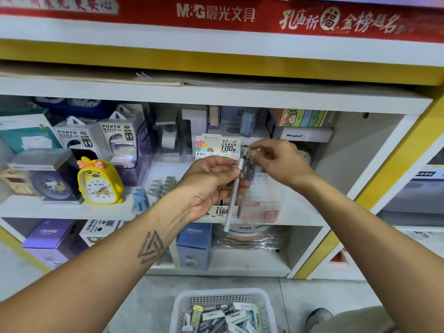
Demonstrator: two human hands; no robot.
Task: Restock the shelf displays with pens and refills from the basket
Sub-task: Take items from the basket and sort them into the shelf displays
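My left hand [211, 183] grips a long white pen [231, 200] that points down and slightly left, in front of the middle shelf. My right hand [276, 159] is just to its right, its fingertips pinched together near the pen's top end and the dark pens standing in a card display box [222, 210] with a "0.7 HB 100" header card [218, 146]. What the right fingers pinch is too small to tell. A white plastic basket [179, 308] on the floor below holds several refill packs and small boxes.
A yellow duck alarm clock [99, 181] and power bank boxes [117, 138] stand left on the shelf. Clear plastic packs [262, 203] sit right of the display box. Blue and purple boxes [194, 246] fill the lower shelf. My shoe [319, 316] is beside the basket.
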